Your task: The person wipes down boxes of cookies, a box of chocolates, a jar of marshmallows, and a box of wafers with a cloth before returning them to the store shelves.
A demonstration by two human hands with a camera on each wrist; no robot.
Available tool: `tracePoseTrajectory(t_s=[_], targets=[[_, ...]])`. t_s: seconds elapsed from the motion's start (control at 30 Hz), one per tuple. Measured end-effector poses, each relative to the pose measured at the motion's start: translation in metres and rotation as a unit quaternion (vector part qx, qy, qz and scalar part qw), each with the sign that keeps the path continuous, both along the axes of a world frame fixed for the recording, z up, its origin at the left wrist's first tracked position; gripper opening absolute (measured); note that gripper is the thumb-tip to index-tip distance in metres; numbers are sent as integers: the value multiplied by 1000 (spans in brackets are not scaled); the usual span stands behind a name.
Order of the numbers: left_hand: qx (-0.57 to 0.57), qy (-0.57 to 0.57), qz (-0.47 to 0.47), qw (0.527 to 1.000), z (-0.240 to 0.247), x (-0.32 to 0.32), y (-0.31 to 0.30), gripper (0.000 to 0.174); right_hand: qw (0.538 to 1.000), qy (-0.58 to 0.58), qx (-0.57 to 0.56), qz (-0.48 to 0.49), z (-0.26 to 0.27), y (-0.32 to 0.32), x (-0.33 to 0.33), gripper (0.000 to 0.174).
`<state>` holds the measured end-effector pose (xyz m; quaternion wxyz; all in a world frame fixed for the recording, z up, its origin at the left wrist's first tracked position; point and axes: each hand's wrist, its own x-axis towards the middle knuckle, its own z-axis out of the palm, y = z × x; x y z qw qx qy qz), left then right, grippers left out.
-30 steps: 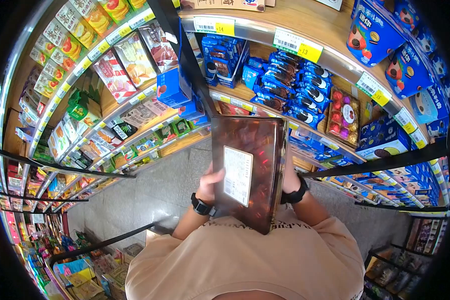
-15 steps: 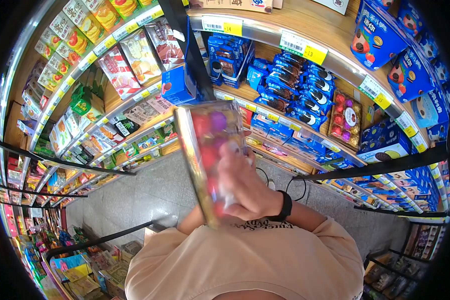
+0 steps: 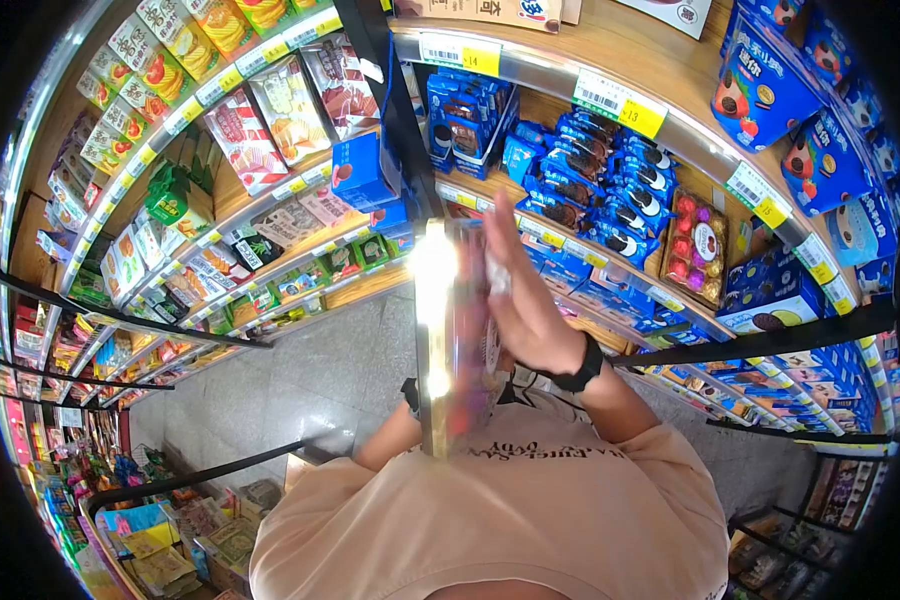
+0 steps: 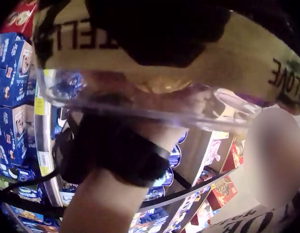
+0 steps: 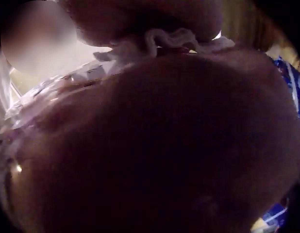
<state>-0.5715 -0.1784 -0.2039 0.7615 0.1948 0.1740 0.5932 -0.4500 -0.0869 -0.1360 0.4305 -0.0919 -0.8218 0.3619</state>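
Observation:
A clear-lidded box of foil-wrapped chocolates (image 3: pixel 436 345) stands on edge before the chest in the head view, its shiny gold side facing up. My left hand holds it from the far left side; the box hides that hand, and only its black wristband (image 3: pixel 410 392) shows. My right hand (image 3: pixel 532 315) lies along the clear face, fingers pointing up, with a crumpled white cloth (image 3: pixel 500 280) against the box. In the right wrist view, the cloth (image 5: pixel 169 41) is pinched between thumb and hand. The left wrist view shows the box's lettered gold side (image 4: pixel 67 36) and the right forearm (image 4: pixel 104 201) beyond.
Store shelves curve around the front. Blue cookie packs (image 3: pixel 610 180) and a similar chocolate box (image 3: pixel 694 248) sit on the right shelf. Snack bags (image 3: pixel 290 110) fill the left shelves. Black rails (image 3: pixel 760 330) cross both sides, over a grey tiled floor (image 3: pixel 310 375).
The box turned from its labelled underside to its clear face, then tilted edge-up. My right hand came over the clear face with the white cloth, then moved up and right with the fingers straighter.

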Motion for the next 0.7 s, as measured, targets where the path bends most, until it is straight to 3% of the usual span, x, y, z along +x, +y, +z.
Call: tracePoseTrajectory(t_s=[0.07, 0.17, 0.23, 0.37, 0.4, 0.47, 0.53, 0.57, 0.63, 0.67, 0.7], targets=[[-1, -3, 9, 1000, 4, -2, 3, 52, 998, -34, 37, 49, 1, -17, 1, 69], [-3, -13, 10, 1000, 3, -5, 6, 53, 964, -182, 100, 168, -2, -63, 1, 44], [-5, -31, -1, 999, 2, -10, 6, 53, 955, -69, 234, 168, -10, -72, 6, 56], [-11, -50, -1, 999, -15, -17, 5, 53, 988, -16, 109, 111, -6, -47, 15, 33], [-6, 68, 88, 994, -85, -10, -3, 51, 995, 11, 63, 78, -11, -41, 19, 31], [-4, -4, 102, 995, -11, -4, 3, 55, 993, 73, -88, 14, -17, -36, 32, 26], [5, -6, 138, 990, 8, 2, 6, 59, 975, 115, -151, -119, -17, -30, 50, 23], [14, -21, 122, 992, -7, -4, 9, 62, 961, 122, -108, -222, -15, -26, 58, 23], [-15, 52, 173, 983, -15, -12, 6, 64, 908, 192, -285, -241, -13, -24, 67, 23], [3, -15, 155, 988, -22, -19, 8, 65, 904, 186, -274, -270, -12, -21, 68, 22], [-96, -23, 212, 972, -11, -18, 9, 63, 908, 166, -281, -262, -13, -22, 73, 22]])
